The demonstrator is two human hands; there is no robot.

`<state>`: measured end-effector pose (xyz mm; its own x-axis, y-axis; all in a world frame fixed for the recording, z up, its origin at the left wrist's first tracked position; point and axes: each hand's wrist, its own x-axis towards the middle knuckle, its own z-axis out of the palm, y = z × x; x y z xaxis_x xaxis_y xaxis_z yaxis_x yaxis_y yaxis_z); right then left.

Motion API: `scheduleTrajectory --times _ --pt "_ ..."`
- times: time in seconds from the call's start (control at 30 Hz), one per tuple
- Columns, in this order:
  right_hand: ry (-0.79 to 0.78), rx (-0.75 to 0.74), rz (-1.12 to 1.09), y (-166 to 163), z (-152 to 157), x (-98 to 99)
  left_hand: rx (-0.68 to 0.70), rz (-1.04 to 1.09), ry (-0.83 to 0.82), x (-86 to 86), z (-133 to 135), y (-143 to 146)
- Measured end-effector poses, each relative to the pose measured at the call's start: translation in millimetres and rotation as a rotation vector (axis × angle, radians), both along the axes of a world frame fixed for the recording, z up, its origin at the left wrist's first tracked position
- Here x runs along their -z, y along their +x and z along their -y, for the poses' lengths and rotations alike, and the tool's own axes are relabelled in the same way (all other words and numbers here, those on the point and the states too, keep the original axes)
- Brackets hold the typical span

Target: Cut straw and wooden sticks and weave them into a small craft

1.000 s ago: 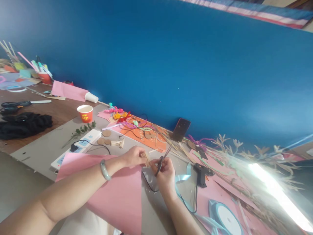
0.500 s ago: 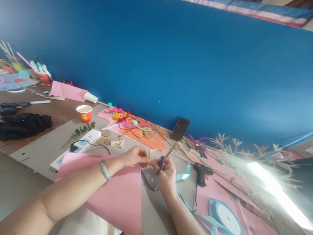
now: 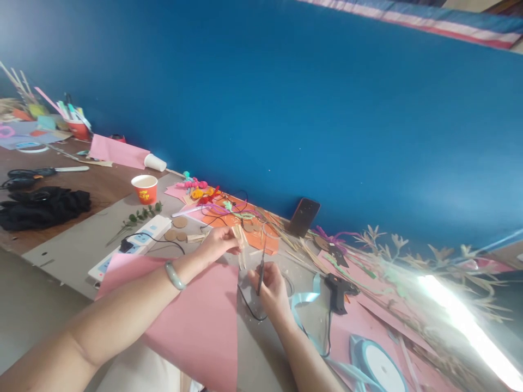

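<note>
My left hand (image 3: 223,241), with a pale green bangle (image 3: 175,276) on its wrist, is closed on a small bunch of pale straw strips (image 3: 241,239). The strips stand up and hang down past the fingertips. Just to the right, my right hand (image 3: 271,286) grips a pair of dark scissors (image 3: 262,269) by the handles, blades pointing up and away from me. A gap separates the blades from the strips. Beneath my left forearm lies a large pink sheet (image 3: 196,326).
A white power strip (image 3: 134,247), a red paper cup (image 3: 145,189) and wooden discs (image 3: 180,221) lie to the left. A phone (image 3: 303,216) leans on the blue wall. On the right are a black glue gun (image 3: 338,291), a ribbon spool (image 3: 379,365) and dried stems (image 3: 392,245).
My left hand has moved up and away from the scissors with the straw strips. My right hand has shifted slightly left and turned the scissors more upright.
</note>
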<state>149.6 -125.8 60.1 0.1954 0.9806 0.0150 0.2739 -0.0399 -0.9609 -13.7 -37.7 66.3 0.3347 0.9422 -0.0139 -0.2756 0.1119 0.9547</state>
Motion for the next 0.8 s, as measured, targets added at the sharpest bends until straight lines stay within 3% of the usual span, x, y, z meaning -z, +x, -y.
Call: scheduleTrajectory --times 0.17,0.3,0.5,0.8 --pt "-0.012 -0.051 0.241 2.5 1.6 6.5 -0.066 0.043 -0.005 -7.0 1.2 0.8" --pt "-0.013 -0.065 0.315 3.9 1.6 9.9 -0.067 0.052 0.024 -7.4 3.3 1.3" --pt "-0.007 -0.092 0.285 4.2 0.0 12.4 -0.005 0.014 0.026 -1.5 1.9 0.4" --pt "-0.05 -0.102 0.209 3.5 -0.8 12.2 0.016 -0.038 0.03 -7.4 7.1 2.8"
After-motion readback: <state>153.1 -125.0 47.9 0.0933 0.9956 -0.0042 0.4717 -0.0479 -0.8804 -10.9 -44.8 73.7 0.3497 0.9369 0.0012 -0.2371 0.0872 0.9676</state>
